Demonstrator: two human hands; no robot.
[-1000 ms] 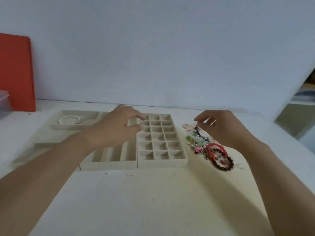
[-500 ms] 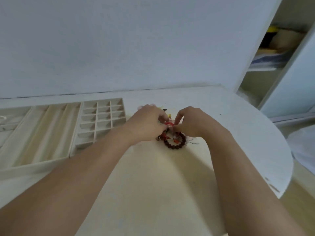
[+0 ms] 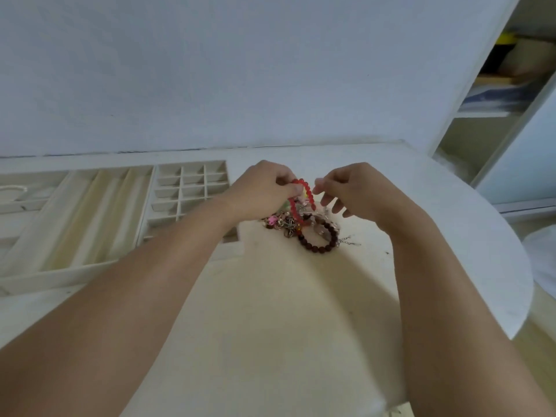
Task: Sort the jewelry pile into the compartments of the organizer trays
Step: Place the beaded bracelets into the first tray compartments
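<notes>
Pinched in the left hand (image 3: pixel 264 191): a red bracelet (image 3: pixel 304 200) of round, glossy, translucent beads, its loop raised clear above the jewelry pile (image 3: pixel 304 228), thumb and fingertips curled round the upper beads. Just right of it, the right hand (image 3: pixel 358 191), fingers loosely bent, fingertips near the bracelet's right edge; cannot tell whether touching it or gripping anything. Below, on the round white table (image 3: pixel 451 236), a tangle of small charms, pink and metallic bits, thin silvery chain trailing rightward, and a dark brown bracelet (image 3: pixel 319 239) of matte round beads lying flat at the near-right edge of the heap. Left of the pile, touching side by side: a grid tray (image 3: pixel 192 188) with many small square cells, pale cream with a soft, velvety look, and a slotted tray (image 3: pixel 90 212) of long narrow channels in the same pale finish. Further left, partly cut off, another tray (image 3: pixel 18 194) with a whitish ring-shaped item inside, blurred. Behind, a plain white wall (image 3: pixel 240 70); at right, an open shelf unit (image 3: pixel 496 85) with blurred contents. Compared with half a second before: red loop now lifted higher out of the heap, brown bracelet fully exposed, hands drawn slightly apart rather than pressed together over the pile. A second ago: hands well apart, left one over the trays, red bracelet lying in the heap.
</notes>
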